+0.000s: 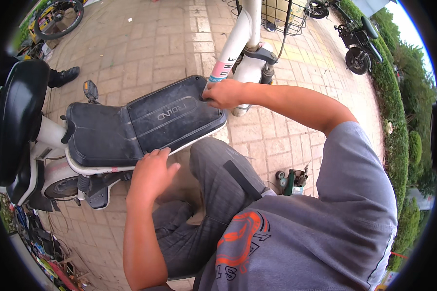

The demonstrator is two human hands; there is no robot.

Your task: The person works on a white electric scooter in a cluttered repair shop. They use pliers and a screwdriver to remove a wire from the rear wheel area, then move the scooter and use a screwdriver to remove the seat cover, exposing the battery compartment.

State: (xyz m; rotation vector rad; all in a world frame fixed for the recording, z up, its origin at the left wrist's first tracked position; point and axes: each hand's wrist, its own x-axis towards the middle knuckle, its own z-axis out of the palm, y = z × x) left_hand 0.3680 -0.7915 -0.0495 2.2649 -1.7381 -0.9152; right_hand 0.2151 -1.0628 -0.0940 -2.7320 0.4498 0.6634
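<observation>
Your grey-shirted torso and bent knee fill the lower frame, and beyond them stands the white electric scooter [53, 160], side-on to you on the brick pavement [145, 43]. Its black footboard cover panel [175, 116] lies over the deck between the black seat [14, 116] and the white steering column [240, 34], and that panel is what you are working on. Your left hand [153, 169] rests flat on the panel's near edge, fingers spread and loosely curled over the rim, pressing rather than gripping. Your right hand [223, 93] is at the far front corner by the column, fingers bunched down onto the panel; whether it pinches a fastener or merely pushes cannot be told. As I judge it, you are seating or freeing the cover at its front corner while steadying the near side. The next move calls for even pressure along both edges, so the panel does not twist against the column. Small tools in a green holder [292, 180] stand on the pavement by your right knee, and a pedal [90, 90] sticks up behind the deck.
</observation>
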